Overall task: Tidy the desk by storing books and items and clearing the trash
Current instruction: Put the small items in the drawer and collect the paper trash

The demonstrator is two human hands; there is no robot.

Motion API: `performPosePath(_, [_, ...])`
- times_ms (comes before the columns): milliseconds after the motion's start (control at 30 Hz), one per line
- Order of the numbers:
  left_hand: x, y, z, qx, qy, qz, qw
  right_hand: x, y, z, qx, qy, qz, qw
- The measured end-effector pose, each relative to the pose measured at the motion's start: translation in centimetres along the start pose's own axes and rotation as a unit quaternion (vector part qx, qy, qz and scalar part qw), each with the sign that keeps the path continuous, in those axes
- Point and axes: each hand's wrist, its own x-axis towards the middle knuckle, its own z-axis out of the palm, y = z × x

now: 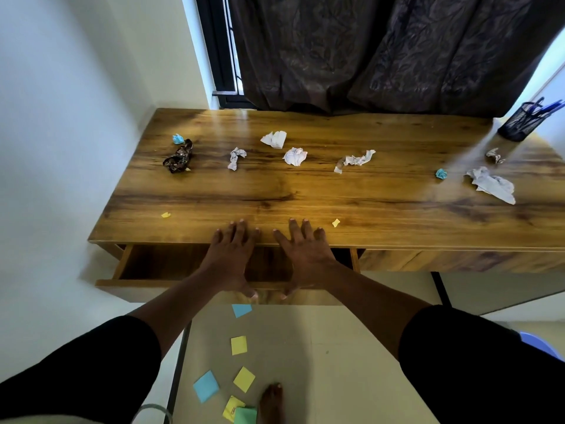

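Drawer (171, 264) stands pulled out beneath both hands — its long front edge runs left-right under the thumbs. Left hand (230, 258) and right hand (305, 258) lie spread, fingertips on the desk (367, 203) edge — equally near.

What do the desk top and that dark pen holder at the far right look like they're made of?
Desk top: wood or wood-look laminate, hard to tell which; streaky brown grain with a glossy sheen reflecting window light. Pen holder: likely black metal mesh, its wall showing a fine see-through grid.

desk (367, 206): wooden | drawer (146, 264): open | paper wads (295, 156): scattered (crumpled)
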Motion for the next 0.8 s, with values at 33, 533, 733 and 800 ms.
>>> performPosePath(33, [0.0, 0.0, 0.0, -0.001, 0.004, 0.002, 1.000, 0.0, 0.0, 0.0, -0.003, 0.005, -0.001, 1.000])
performPosePath(533, [0.8, 0.1, -1.0, -0.005, 0.027, -0.023, 0.999, 0.3, -0.8, -1.0, -0.010, 0.066, 0.016, 0.998])
performPosePath(733, [1.5, 0.8, -2.5, -0.006, 0.015, -0.041, 0.999, 0.8, -0.5, -1.5, 0.006, 0.084, 0.035, 0.996])
performPosePath(800, [1.5, 0.8, -2.8, 0.002, 0.023, -0.041, 0.999, 0.9, -0.5, -1.6, 0.013, 0.089, 0.042, 0.995])
